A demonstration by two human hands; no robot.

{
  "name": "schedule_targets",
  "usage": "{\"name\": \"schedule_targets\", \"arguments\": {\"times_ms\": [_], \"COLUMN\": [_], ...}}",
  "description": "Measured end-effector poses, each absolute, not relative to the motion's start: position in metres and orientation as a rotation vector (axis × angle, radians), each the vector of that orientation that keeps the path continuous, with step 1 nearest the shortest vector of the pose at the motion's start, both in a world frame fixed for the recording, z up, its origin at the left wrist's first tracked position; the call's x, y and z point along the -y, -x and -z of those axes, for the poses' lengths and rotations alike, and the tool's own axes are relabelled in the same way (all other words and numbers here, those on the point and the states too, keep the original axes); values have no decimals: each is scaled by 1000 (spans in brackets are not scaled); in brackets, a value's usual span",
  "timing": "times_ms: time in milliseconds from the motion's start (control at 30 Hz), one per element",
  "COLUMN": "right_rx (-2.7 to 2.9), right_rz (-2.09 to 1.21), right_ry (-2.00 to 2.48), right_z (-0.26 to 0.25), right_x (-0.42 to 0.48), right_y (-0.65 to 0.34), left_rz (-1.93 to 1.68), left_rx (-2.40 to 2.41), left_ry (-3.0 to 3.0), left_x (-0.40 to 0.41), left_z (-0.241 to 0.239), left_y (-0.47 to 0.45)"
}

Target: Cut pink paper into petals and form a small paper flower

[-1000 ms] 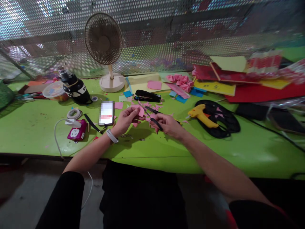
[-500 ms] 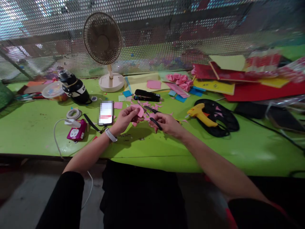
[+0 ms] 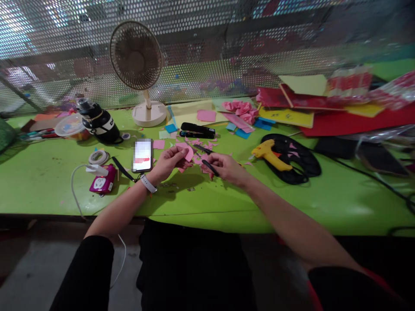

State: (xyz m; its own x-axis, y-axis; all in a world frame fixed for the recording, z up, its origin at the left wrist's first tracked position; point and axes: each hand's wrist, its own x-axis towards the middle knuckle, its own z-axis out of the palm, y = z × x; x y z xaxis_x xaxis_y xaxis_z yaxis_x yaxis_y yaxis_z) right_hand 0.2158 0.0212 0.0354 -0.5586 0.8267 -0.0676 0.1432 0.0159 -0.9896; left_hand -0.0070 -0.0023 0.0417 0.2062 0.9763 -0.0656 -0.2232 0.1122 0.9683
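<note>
Between the thumb and fingers of my left hand [image 3: 170,162] is a small piece of pink paper [image 3: 188,152] with a rounded edge. My right hand [image 3: 227,168] grips a pair of black-handled scissors [image 3: 209,166], whose blades point toward the pink paper. The scissors' handles are spread apart; the blade tips are too small to make out clearly. Under and around both hands lie many pink paper scraps [image 3: 197,143]. Just behind them is a black stapler [image 3: 197,130].
A phone [image 3: 142,155], a purple power adapter [image 3: 103,180] and a tape roll [image 3: 99,157] lie left. Behind stand a black bottle [image 3: 100,123] and a fan [image 3: 149,113]. To the right, a yellow glue gun [image 3: 271,154] rests on a black pad; paper sheets [image 3: 287,116] pile behind.
The view has shifted slightly. The pink paper in my left hand is turned a little, its rounded edge showing more, and the scissors sit slightly apart from it.
</note>
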Motion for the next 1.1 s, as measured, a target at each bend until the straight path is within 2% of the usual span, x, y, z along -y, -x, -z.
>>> {"name": "schedule_targets", "arguments": {"times_ms": [167,400,600,767,1100], "right_rx": [1674,1565,1740,1856,2092], "right_rz": [-1496,-1110,-800,-367,-379], "right_ry": [1031,1287,1640,1851,2011], "right_z": [-40,-33,-33,-27,-24], "right_x": [-26,-76,-114,-136,-128], "right_y": [-221,-243,-254,-254,-254], "left_rz": [-1090,-1089,-1096,-1058,-1165], "left_rx": [-911,-936,-931,-845,-857], "left_ry": [-1063,-873,-754,-816,-992], "left_x": [1,3,2,3,0], "left_z": [-37,-43,-45,-41,-30], "left_y": [8,0,-1,1,2]}}
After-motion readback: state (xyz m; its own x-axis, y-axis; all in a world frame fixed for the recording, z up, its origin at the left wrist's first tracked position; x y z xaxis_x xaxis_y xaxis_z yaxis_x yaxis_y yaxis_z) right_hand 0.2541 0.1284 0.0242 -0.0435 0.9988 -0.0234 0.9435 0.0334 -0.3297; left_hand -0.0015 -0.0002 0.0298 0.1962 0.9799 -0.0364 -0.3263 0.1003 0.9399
